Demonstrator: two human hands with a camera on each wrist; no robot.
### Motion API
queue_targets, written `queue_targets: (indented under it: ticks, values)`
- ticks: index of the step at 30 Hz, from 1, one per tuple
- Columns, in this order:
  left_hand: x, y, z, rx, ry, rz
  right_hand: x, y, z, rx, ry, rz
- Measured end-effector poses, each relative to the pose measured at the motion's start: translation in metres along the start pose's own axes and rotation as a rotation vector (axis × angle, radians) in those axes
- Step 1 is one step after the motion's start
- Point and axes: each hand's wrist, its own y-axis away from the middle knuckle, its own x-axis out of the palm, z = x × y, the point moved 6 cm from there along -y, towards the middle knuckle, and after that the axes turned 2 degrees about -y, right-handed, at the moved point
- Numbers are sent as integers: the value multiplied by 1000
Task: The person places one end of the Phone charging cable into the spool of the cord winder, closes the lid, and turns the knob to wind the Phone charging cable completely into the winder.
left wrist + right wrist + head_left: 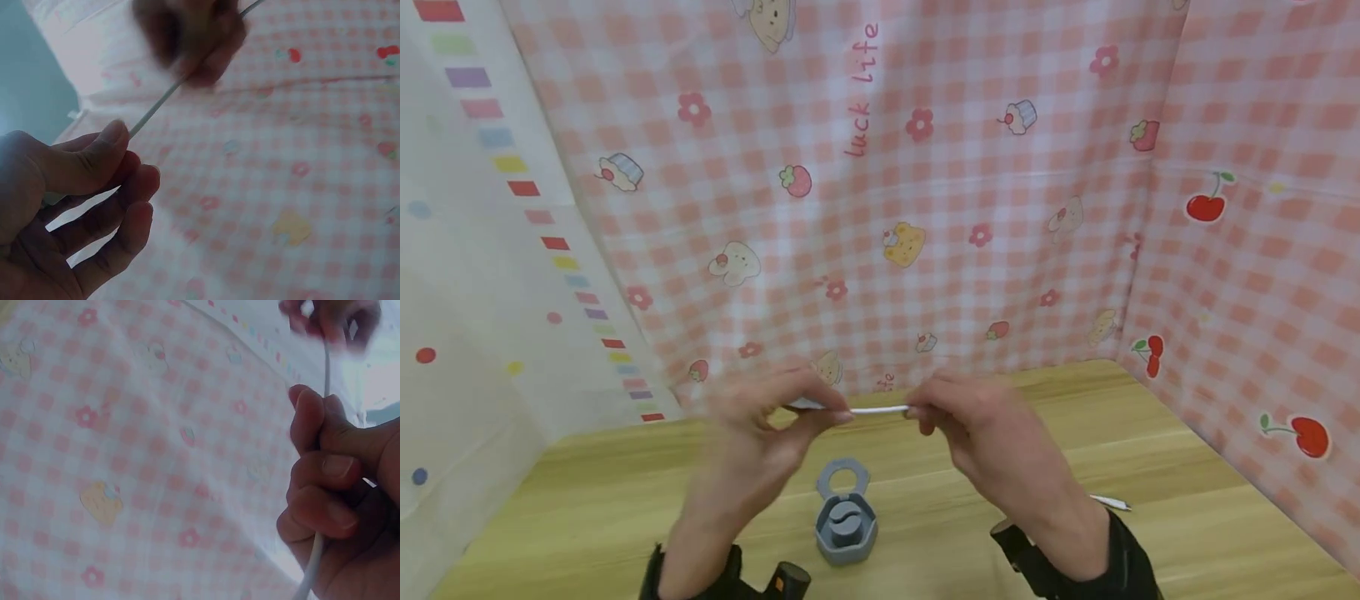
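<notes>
A thin white cable (880, 410) is stretched nearly level between both hands, raised above the table. My left hand (767, 442) pinches it between thumb and forefinger; in the left wrist view the other fingers are loosely bent. A white piece (805, 404) shows behind the left fingers, its kind hidden. My right hand (992, 442) grips the cable, and in the right wrist view more cable (312, 565) comes out below its curled fingers. Beneath the hands, on the table, a grey hexagonal case (846, 533) stands with its ring-shaped lid (842, 478) flipped back, showing a grooved round core.
On the wooden table (625, 500) a slim white object (1110, 502), perhaps a pen or cable end, lies beside the right wrist. A pink checked cloth (880, 292) hangs at the back and right, a white dotted cloth (467, 333) at the left.
</notes>
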Motion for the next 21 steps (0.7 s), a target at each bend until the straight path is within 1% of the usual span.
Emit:
queue_targets:
  ticks: [3,5,6,7,8,10,12,13,15,16,17,19,21]
  values:
    - [-31,1,5,31,-41,-73,-20,2,-6,14,9,-52]
    - [-47,3,10,36,-77,-96,-29,3,-8,16,28,-77]
    - [-52,5,13,28,-96,-85,-32,3,-8,9,45,-87]
    - [-55,6,15,15,-119,-55,-33,3,-7,3,62,-89]
    - [-55,7,16,0,-154,-11,-34,3,-6,-3,76,-89]
    - [-47,9,17,-21,-222,94,-33,3,-3,-23,112,-100]
    - [-32,9,15,-47,-254,216,-30,3,2,-51,139,-109]
    - [-22,10,14,-64,-255,271,-27,3,5,-59,140,-109]
    - [-1,11,8,-76,-212,358,-20,4,11,-82,142,-103]
    - [10,11,4,-61,-192,383,-15,4,14,-85,136,-87]
    - [19,10,-1,-40,-174,393,-10,4,17,-87,130,-68]
    - [34,10,-11,27,-185,380,-1,5,22,-84,128,-42]
    - [41,10,-19,87,-214,345,4,5,24,-79,110,-26]
